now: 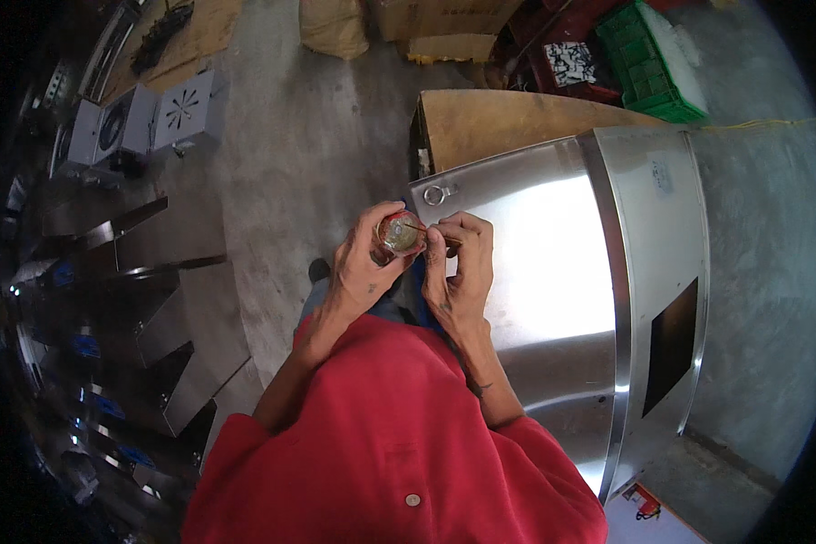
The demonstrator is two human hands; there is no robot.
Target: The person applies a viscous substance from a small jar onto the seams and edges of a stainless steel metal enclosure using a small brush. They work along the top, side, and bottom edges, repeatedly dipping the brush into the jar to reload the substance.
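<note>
My left hand (pixel 363 254) is wrapped round a small round container (pixel 399 234) with a reddish side and a pale, yellowish round face turned up toward me. In my right hand (pixel 462 258), thumb and fingers pinch a thin, dark stick-like tool (pixel 451 241). Its tip reaches over the container's round face; I cannot tell whether it touches. Both hands are close together in front of my red shirt, beside the corner of a shiny metal cabinet (pixel 535 344). On that corner, just beyond my right hand, lies a small metal ring with a tab (pixel 435 195).
Brown cardboard (pixel 517 127) lies beyond the cabinet. A green crate (pixel 644 59) and a red bin of small metal parts (pixel 571 65) stand at the far right. Grey metal boxes (pixel 186 109) are at the far left, with several sheet-metal pieces (pixel 177 313) nearer. A dark opening (pixel 671 349) cuts the cabinet's side.
</note>
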